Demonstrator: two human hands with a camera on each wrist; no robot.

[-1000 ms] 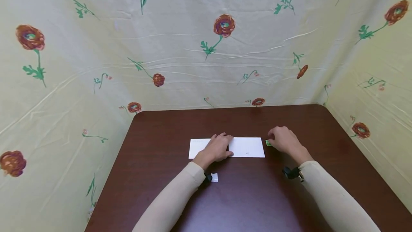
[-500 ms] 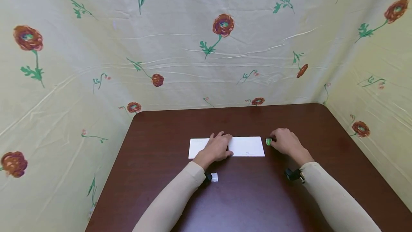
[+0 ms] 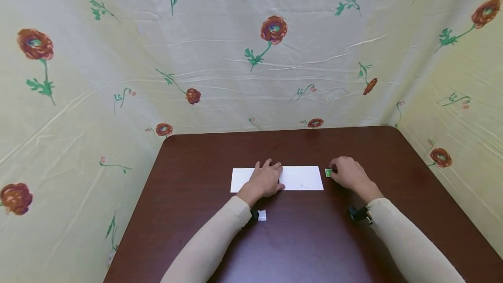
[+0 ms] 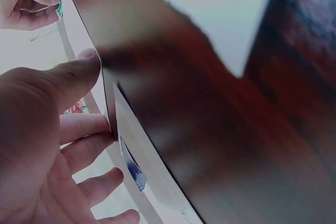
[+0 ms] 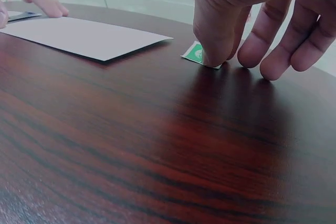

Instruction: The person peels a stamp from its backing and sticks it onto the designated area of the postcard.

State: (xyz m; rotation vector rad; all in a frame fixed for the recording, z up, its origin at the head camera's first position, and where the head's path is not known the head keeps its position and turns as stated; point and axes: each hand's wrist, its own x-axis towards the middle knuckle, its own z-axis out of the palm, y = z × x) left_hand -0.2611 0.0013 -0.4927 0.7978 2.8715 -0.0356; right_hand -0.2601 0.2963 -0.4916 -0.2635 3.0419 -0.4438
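Note:
Two white envelopes lie side by side. On the left envelope (image 3: pixel 240 179) a small stamp with a dark blue design (image 4: pixel 133 167) shows. My left hand (image 3: pixel 264 181) lies over the seam, its thumb and forefinger pressing near the left corners of the right envelope (image 3: pixel 301 178). Its other fingers spread out over the left one. Just past the right envelope's end, my right hand (image 3: pixel 348 173) pinches a small green stamp with a white border (image 3: pixel 328 173) between thumb and forefinger. The thumb hides part of that stamp in the right wrist view; its other fingertips are near the tabletop.
A small creased white paper piece (image 3: pixel 262 215) lies by the left wrist. The dark brown table (image 3: pixel 306 239) has rounded far corners, with flowered cloth (image 3: pixel 220 56) hanging behind and beside it. Dark straps (image 3: pixel 357 213) sit at the wrists.
My right hand has shifted slightly right and down, and more of the green stamp shows beside its fingers. My left hand and the envelopes have stayed in place.

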